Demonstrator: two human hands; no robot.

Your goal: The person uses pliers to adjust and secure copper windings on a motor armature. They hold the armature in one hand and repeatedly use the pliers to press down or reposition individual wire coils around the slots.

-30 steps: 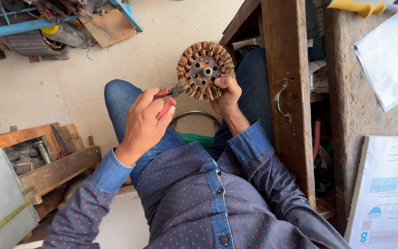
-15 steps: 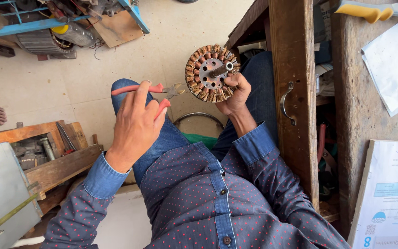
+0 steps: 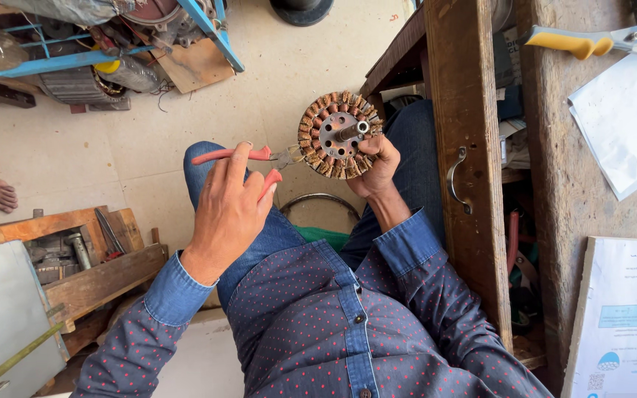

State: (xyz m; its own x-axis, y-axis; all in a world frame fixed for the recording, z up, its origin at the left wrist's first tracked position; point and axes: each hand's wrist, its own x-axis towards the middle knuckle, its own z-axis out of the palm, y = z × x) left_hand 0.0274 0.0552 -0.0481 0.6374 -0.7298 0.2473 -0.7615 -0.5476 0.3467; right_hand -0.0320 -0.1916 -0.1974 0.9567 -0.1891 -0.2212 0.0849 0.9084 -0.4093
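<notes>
Beige floor tiles point(image 3: 75, 155) lie below the stator point(image 3: 337, 135) my right hand point(image 3: 376, 163) cups; my left hand point(image 3: 226, 210) grips red-handled pliers point(image 3: 248, 158), their tip hidden at its windings.

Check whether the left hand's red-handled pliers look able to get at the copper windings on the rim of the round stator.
Probably yes: the left hand holds the pliers with their nose right at the stator rim, which the right hand grips from the far side, leaving that edge uncovered.

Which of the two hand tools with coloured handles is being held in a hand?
The red-handled pliers, in the left hand; the yellow-handled tool lies untouched on the bench.
</notes>
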